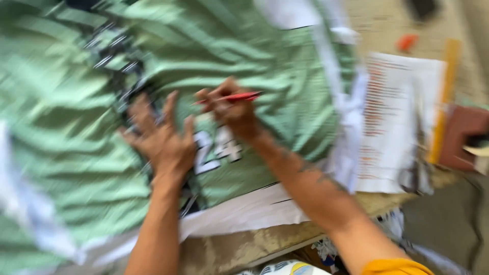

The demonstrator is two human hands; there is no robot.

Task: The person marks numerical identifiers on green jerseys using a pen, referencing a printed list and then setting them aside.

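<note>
A wrinkled light-green fabric with dark and white printed marks covers most of the worktable. My left hand lies flat on it with the fingers spread, pressing the cloth down. My right hand is just to its right, closed around a red pen that points left over the fabric. White paper lies under the fabric's near edge. The picture is blurred by motion.
A printed sheet of paper lies at the right, beside a yellow ruler and a brown block. A small orange object sits at the far right. The table's worn front edge runs along the bottom.
</note>
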